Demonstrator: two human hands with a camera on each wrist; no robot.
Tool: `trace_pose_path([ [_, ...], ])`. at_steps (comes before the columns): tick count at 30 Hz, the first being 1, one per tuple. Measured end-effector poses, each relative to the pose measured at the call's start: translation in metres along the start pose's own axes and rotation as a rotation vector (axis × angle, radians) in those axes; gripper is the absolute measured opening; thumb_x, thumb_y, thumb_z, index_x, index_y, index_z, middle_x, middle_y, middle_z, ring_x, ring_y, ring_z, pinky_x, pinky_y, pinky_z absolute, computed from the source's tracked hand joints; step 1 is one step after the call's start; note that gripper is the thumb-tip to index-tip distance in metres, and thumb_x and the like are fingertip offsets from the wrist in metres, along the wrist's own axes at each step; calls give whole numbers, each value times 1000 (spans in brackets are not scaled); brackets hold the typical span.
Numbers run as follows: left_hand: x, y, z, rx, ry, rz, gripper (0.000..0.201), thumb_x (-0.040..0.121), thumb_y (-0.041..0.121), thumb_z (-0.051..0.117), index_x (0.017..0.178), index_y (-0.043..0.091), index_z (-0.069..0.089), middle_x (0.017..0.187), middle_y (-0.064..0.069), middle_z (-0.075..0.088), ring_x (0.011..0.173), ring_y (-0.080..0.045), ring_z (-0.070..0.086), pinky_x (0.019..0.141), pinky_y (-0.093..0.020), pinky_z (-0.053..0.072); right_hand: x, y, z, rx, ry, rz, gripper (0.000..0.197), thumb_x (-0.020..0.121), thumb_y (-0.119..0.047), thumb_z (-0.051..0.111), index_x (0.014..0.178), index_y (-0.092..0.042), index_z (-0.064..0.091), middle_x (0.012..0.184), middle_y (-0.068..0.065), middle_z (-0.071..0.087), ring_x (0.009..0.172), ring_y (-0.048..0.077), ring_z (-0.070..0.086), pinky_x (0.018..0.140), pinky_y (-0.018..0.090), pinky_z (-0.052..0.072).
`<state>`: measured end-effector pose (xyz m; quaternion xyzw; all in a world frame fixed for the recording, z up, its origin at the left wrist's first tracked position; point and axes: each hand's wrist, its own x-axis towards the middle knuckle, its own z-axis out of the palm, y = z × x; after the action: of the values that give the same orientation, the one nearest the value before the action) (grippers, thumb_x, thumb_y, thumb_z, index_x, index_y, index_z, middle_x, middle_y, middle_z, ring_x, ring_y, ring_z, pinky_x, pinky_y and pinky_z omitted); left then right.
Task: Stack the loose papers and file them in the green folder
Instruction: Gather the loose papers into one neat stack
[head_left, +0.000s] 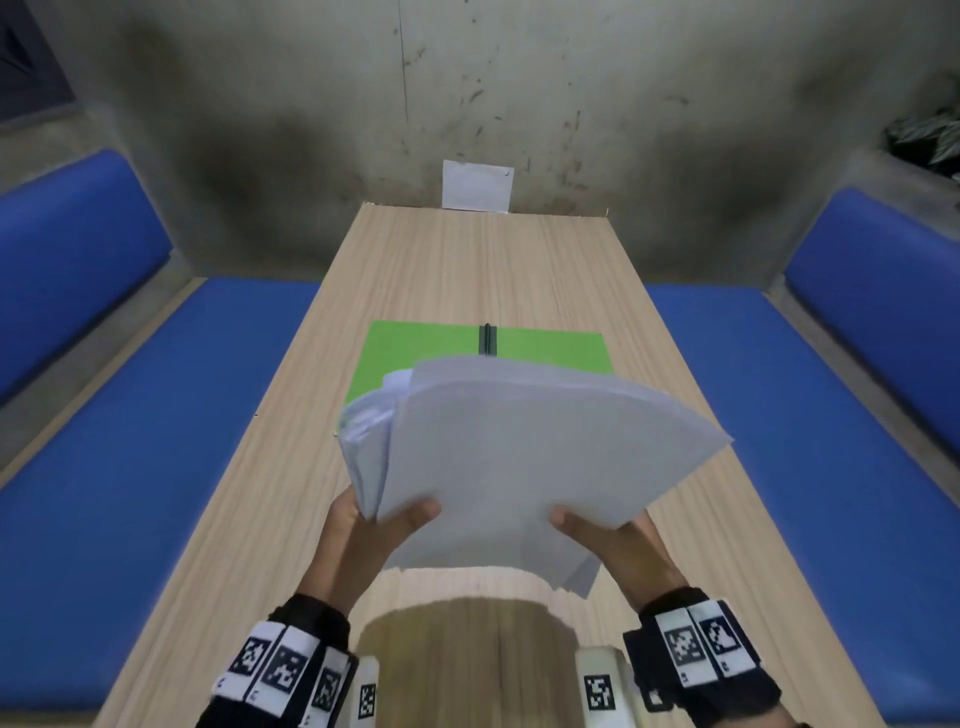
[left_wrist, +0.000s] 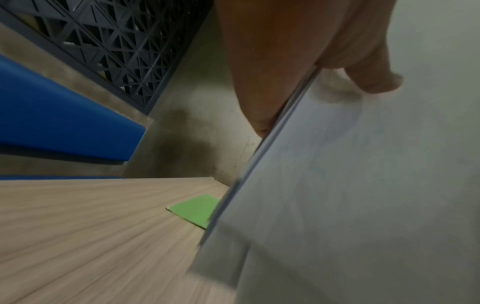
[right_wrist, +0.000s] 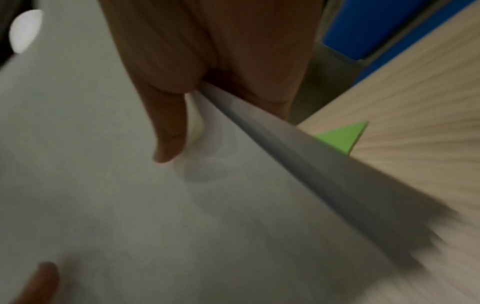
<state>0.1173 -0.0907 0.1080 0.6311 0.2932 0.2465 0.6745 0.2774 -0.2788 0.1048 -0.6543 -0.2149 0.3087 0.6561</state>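
Observation:
A bundle of white papers (head_left: 524, 457) hangs in the air above the wooden table (head_left: 467, 265), its sheets fanned and uneven at the far edges. My left hand (head_left: 379, 525) grips the near left corner, thumb on top. My right hand (head_left: 602, 530) grips the near right corner the same way. In the wrist views each thumb presses the top sheet of the papers (left_wrist: 363, 185) (right_wrist: 130, 205) with fingers underneath. The green folder (head_left: 415, 348) lies open flat on the table beyond the papers, a black clip (head_left: 487, 339) at its spine. Its corners show as green folder (left_wrist: 197, 209) and green folder (right_wrist: 342, 135).
Blue cushioned benches (head_left: 156, 415) (head_left: 810, 405) run along both sides of the table. A white sheet (head_left: 477, 186) leans on the stained wall at the table's far end. A dark lattice panel (left_wrist: 109, 41) stands by the left bench.

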Motion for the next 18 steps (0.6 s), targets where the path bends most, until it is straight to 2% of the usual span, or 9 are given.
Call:
trace_pose_path([
  [3,0,8,-1,26,-10,71,58,45,41,80,98,23,68,90,-2,75,84,-14,70,67,-25,56,0,-8,2,44,14,-60,43,59,-19,84,97,-21,65,88,-8,76,83,4,71,63,14,53],
  [5,-2,14,1,-63,-17,124,65,38,43,84,97,23,67,90,2,77,80,-9,72,64,-20,57,2,-13,4,75,42,-114,63,43,-39,88,99,-22,64,89,-9,76,83,2,70,65,14,53],
  [7,-1,20,5,-128,39,155,72,31,55,84,93,24,65,80,8,76,70,-3,71,58,-16,55,5,-19,8,106,72,-159,71,39,-55,83,98,-22,64,88,-8,76,81,1,69,66,15,53],
  [9,0,25,9,-131,118,207,75,34,73,75,91,26,66,75,6,74,67,-3,68,59,-17,55,7,-26,13,106,130,-181,80,41,-70,74,99,-16,65,89,-2,74,82,6,68,70,20,53],
  [11,0,32,14,-121,224,226,50,49,70,72,80,30,68,71,11,70,66,-3,64,62,-19,53,9,-31,18,107,185,-195,93,41,-82,64,98,-8,66,93,8,70,83,15,64,75,30,51],
  [13,2,38,19,-116,311,229,16,74,42,71,65,30,68,63,17,67,60,5,59,61,-12,49,10,-37,24,149,250,-186,81,51,-78,63,83,-3,66,80,15,64,72,20,59,68,33,47],
  [14,4,38,20,-103,341,227,19,81,30,68,62,27,66,61,14,66,57,6,57,59,-10,48,10,-39,26,179,286,-177,66,61,-69,66,71,-3,64,70,15,59,64,20,55,62,29,44],
  [16,8,36,20,-63,392,221,21,84,19,66,63,18,64,68,5,63,62,0,56,66,-19,47,14,-38,26,213,354,-164,40,79,-40,67,55,-10,55,58,9,47,56,18,43,53,25,35],
  [18,11,35,18,-47,416,216,17,84,16,63,67,17,63,79,-2,65,74,-12,56,76,-30,44,16,-37,25,202,381,-180,35,84,-26,65,54,-14,52,56,4,43,55,18,39,53,25,32],
])
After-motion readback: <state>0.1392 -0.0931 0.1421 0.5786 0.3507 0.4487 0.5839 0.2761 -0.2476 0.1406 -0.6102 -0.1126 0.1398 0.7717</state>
